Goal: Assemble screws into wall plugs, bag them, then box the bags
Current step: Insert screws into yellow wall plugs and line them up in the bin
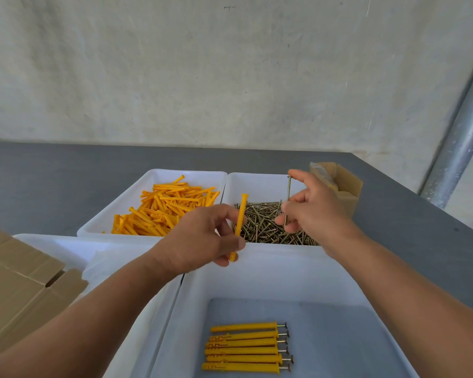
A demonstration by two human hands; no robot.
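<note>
Our left hand (pixel 202 238) pinches one slim orange plastic wall plug (pixel 243 205), upright with its flared collar on top, over the white plastic tray of loose brassy screws (pixel 260 184). Our right hand (pixel 314 211) pinches a long thin metal screw (pixel 288 192), head up, just beside the plug and apart from it. Six assembled plugs (pixel 243 347) lie in a row in the near white tray (pixel 271 271), screw heads pointing right.

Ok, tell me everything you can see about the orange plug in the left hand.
The wall plug is a long, slim orange piece, plastic by its look, with a flared collar at its top end and no screw in it. It stands almost upright, leaning slightly right. The left hand pinches its lower half between thumb and fingers, the tip poking out below. It shows in front of the screw tray.
</note>
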